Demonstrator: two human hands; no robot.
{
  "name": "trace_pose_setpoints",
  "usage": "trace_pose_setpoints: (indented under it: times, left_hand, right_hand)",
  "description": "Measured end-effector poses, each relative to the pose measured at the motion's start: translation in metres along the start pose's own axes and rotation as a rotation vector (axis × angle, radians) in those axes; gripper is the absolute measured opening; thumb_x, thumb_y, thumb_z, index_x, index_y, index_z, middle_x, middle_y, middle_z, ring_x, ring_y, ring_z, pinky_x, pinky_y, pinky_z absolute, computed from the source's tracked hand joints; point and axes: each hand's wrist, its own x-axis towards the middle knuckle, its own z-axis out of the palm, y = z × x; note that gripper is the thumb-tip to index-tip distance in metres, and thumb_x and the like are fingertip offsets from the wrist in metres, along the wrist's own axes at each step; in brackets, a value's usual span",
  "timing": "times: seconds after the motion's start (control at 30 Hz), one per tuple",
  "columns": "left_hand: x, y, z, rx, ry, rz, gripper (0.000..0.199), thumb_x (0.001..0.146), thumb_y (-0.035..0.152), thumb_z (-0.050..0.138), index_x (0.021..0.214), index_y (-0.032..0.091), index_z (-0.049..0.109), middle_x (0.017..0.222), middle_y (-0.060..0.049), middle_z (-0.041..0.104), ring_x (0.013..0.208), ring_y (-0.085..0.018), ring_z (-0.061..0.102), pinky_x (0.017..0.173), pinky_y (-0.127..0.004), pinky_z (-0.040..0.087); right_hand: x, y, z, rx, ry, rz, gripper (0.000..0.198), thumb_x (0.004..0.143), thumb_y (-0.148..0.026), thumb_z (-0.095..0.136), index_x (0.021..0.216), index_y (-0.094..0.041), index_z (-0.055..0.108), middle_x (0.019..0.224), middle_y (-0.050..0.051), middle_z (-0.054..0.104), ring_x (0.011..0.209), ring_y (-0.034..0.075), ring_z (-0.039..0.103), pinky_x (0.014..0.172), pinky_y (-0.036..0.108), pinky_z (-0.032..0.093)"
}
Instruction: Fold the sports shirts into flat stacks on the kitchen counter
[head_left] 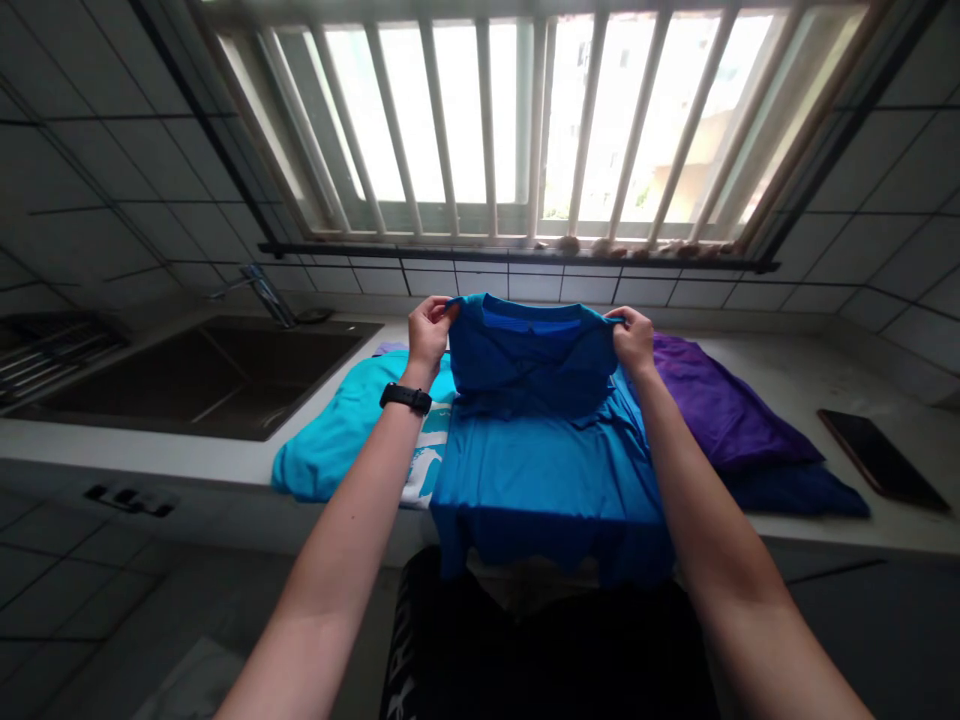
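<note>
A blue T-shirt [540, 460] lies on the counter, its lower part hanging over the front edge. Its collar end is lifted and stretched between my two hands. My left hand [430, 335] pinches one shoulder of it, and a black watch band is on that wrist. The other shoulder is pinched by my right hand [632, 340]. Left of the blue shirt, partly under my left forearm, is a turquoise garment [337, 425] with a white print. To the right lies folded purple clothing [720, 400], with a dark blue garment [795, 492] beneath it.
A dark sink [202, 380] with a metal faucet [266, 295] is set into the white counter [150, 445] at left. A phone [881, 458] lies at the far right. Behind the counter is a barred window [487, 130], with small objects on its sill.
</note>
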Motion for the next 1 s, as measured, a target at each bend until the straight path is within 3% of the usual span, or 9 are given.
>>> trace_pose_setpoints:
  times: [0.13, 0.27, 0.33, 0.43, 0.5, 0.57, 0.7, 0.87, 1.0]
  left_hand:
    - [-0.031, 0.039, -0.022, -0.014, -0.057, 0.053, 0.026, 0.075, 0.028, 0.090, 0.084, 0.016, 0.068, 0.073, 0.005, 0.069, 0.072, -0.009, 0.061, 0.075, -0.024, 0.052]
    - [-0.107, 0.065, -0.070, 0.089, -0.215, 0.129, 0.035, 0.076, 0.049, 0.088, 0.087, 0.019, 0.072, 0.084, 0.000, 0.074, 0.078, -0.014, 0.066, 0.072, -0.027, 0.055]
    - [-0.143, 0.075, -0.096, 0.111, -0.485, 0.056, 0.030, 0.084, 0.049, 0.082, 0.084, 0.020, 0.073, 0.085, -0.004, 0.075, 0.079, -0.017, 0.069, 0.075, -0.029, 0.057]
    - [-0.175, 0.082, -0.118, 0.095, -1.231, -0.188, 0.031, 0.085, 0.050, 0.080, 0.092, 0.020, 0.078, 0.089, -0.008, 0.079, 0.084, -0.022, 0.074, 0.077, -0.032, 0.059]
    - [-0.179, 0.077, -0.113, 0.179, -1.435, -0.313, 0.040, 0.083, 0.053, 0.080, 0.106, 0.021, 0.077, 0.095, -0.008, 0.080, 0.087, -0.023, 0.075, 0.078, -0.032, 0.060]
    - [-0.172, 0.065, -0.096, 0.370, -1.217, -0.271, 0.042, 0.089, 0.055, 0.072, 0.112, 0.021, 0.075, 0.101, -0.008, 0.080, 0.092, -0.023, 0.074, 0.081, -0.033, 0.060]
    - [-0.146, 0.035, -0.057, 0.914, -0.679, -0.010, 0.036, 0.087, 0.046, 0.070, 0.111, 0.019, 0.073, 0.123, -0.013, 0.075, 0.118, -0.032, 0.067, 0.101, -0.041, 0.053]
    - [-0.119, 0.014, -0.044, 1.056, -0.937, -0.045, 0.027, 0.078, 0.038, 0.075, 0.098, 0.019, 0.074, 0.108, -0.010, 0.078, 0.103, -0.031, 0.070, 0.086, -0.035, 0.053]
    - [-0.094, 0.005, -0.037, 1.041, -0.889, 0.053, 0.018, 0.080, 0.030, 0.069, 0.093, 0.019, 0.074, 0.100, -0.008, 0.077, 0.096, -0.026, 0.069, 0.084, -0.033, 0.052]
  right_hand:
    - [-0.024, -0.027, -0.042, 0.222, -0.034, -0.148, 0.009, 0.082, -0.028, 0.061, 0.077, -0.023, 0.066, 0.072, 0.001, 0.067, 0.073, 0.019, 0.063, 0.074, 0.032, 0.054]
    - [-0.101, -0.036, -0.102, 0.359, -0.221, -0.245, 0.012, 0.085, -0.030, 0.070, 0.076, -0.023, 0.067, 0.089, 0.004, 0.073, 0.086, 0.021, 0.067, 0.078, 0.033, 0.054]
    - [-0.138, -0.033, -0.132, 0.362, -0.476, -0.224, 0.021, 0.090, -0.033, 0.070, 0.073, -0.022, 0.068, 0.090, 0.005, 0.073, 0.082, 0.020, 0.066, 0.075, 0.031, 0.053]
    - [-0.168, -0.026, -0.161, 0.292, -1.092, -0.165, 0.033, 0.097, -0.045, 0.063, 0.081, -0.019, 0.075, 0.093, 0.008, 0.074, 0.086, 0.022, 0.069, 0.082, 0.034, 0.054]
    - [-0.171, -0.023, -0.163, 0.273, -1.308, -0.118, 0.041, 0.099, -0.052, 0.055, 0.094, -0.018, 0.078, 0.098, 0.009, 0.075, 0.094, 0.025, 0.070, 0.088, 0.037, 0.055]
    - [-0.166, -0.020, -0.148, 0.199, -1.194, -0.103, 0.041, 0.100, -0.048, 0.051, 0.105, -0.018, 0.077, 0.108, 0.010, 0.075, 0.102, 0.026, 0.071, 0.091, 0.037, 0.055]
    - [-0.150, -0.014, -0.096, -0.333, -0.669, -0.119, 0.040, 0.093, -0.032, 0.058, 0.129, -0.020, 0.070, 0.139, 0.015, 0.064, 0.125, 0.031, 0.063, 0.102, 0.039, 0.052]
    - [-0.126, -0.001, -0.053, -0.712, -0.764, -0.035, 0.037, 0.088, -0.022, 0.068, 0.123, -0.016, 0.075, 0.128, 0.016, 0.073, 0.119, 0.030, 0.067, 0.099, 0.033, 0.052]
    - [-0.096, 0.001, -0.032, -0.682, -0.826, -0.024, 0.028, 0.087, -0.012, 0.064, 0.108, -0.016, 0.082, 0.115, 0.012, 0.079, 0.108, 0.026, 0.072, 0.091, 0.024, 0.051]
